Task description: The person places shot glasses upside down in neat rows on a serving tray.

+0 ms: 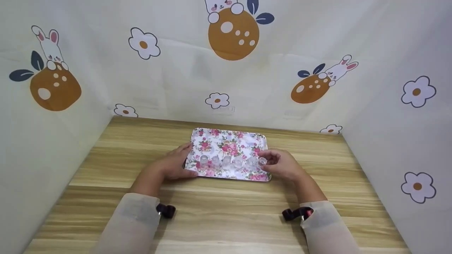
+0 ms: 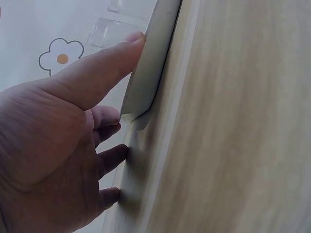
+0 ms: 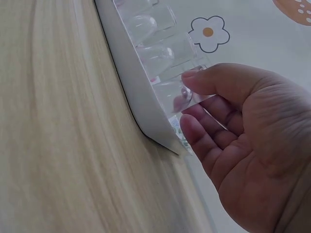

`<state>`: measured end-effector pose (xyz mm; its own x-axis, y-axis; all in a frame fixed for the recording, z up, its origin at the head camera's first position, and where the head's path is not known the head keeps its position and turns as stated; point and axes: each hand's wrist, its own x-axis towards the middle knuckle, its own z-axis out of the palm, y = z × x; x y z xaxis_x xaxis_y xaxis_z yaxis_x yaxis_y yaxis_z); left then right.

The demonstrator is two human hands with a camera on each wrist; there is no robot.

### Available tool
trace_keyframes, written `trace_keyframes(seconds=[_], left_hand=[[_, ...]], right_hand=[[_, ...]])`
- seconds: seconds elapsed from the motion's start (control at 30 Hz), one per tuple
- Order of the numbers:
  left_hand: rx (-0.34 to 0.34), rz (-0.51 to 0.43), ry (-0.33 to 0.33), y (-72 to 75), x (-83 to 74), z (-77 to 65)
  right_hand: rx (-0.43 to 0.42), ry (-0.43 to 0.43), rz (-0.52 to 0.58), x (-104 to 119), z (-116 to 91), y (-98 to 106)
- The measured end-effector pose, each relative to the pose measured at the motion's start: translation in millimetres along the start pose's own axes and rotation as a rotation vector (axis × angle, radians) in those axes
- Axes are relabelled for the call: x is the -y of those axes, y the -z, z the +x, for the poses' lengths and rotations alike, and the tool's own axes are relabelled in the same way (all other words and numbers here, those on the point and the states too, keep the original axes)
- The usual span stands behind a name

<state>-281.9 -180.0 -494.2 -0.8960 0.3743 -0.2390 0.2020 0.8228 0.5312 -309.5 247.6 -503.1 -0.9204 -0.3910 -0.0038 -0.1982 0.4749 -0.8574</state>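
A white tray (image 1: 226,139) with pink flowers lies on the wooden table, a row of several small clear cups (image 1: 227,161) standing along its near half. At the tray's near left corner, my left hand (image 1: 176,162) holds the edge. Its thumb (image 2: 104,65) lies along the near rim in the left wrist view, while the other fingers (image 2: 112,158) reach round the left side. My right hand (image 1: 281,164) pinches the rightmost clear cup (image 1: 262,162) between thumb and fingers, over the tray's right end. In the right wrist view the fingers partly cover this cup (image 3: 192,97).
Pale walls (image 1: 176,77) printed with rabbits, oranges and flowers enclose the table (image 1: 219,211) at the back and both sides. A black wrist mount sits at the left cuff (image 1: 166,210) and another at the right cuff (image 1: 296,213).
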Motion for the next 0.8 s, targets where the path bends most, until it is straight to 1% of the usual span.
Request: trace_keyframes(seconds=[0.2,0.33,0.43,0.53,0.6,0.67,0.73,0.8], left_hand=[[0.007,-0.009,0.024,0.3,0.9,0.5],[-0.002,-0.010,0.008,-0.3,4.6,1.8],[-0.015,-0.007,-0.005,-1.3,7.8,2.2],[-0.030,-0.001,0.001,-1.7,8.8,1.8],[-0.054,0.005,0.010,-1.7,7.6,2.0],[-0.092,0.017,0.030,-0.7,5.6,2.1],[-0.150,0.039,0.042,0.9,2.8,2.7],[-0.210,0.081,0.047,2.9,-0.8,3.1]], right_hand=[[0.002,0.001,-0.002,2,-1,-1],[-0.009,0.014,0.027,5,0,-1],[-0.048,0.026,0.069,8,1,-2],[-0.133,0.006,0.097,11,3,-2],[-0.194,-0.011,0.091,15,4,-1],[-0.251,-0.034,0.079,20,5,-1],[-0.290,-0.046,0.050,25,5,-1],[-0.316,-0.057,0.025,29,5,0]])
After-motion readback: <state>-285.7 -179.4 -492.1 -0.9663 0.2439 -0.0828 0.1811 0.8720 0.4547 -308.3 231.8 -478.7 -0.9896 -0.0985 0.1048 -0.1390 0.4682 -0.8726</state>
